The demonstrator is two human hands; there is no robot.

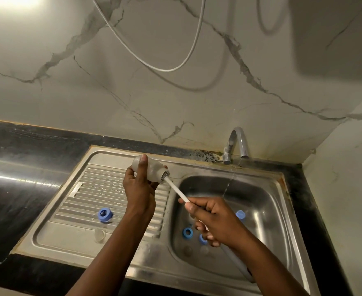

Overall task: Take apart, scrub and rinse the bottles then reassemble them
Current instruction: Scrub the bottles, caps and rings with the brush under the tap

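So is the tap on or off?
On. A thin stream of water runs from the tap down into the sink.

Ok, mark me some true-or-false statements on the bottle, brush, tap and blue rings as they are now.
The left grip holds the translucent plastic bottle. True.
A blue plastic ring sits on the ribbed steel drainboard. True.
The white-handled bottle brush lies on that drainboard. False: its head is in the bottle's mouth, the right grip holding its handle.
The chrome tap is off. False: a thin stream runs.
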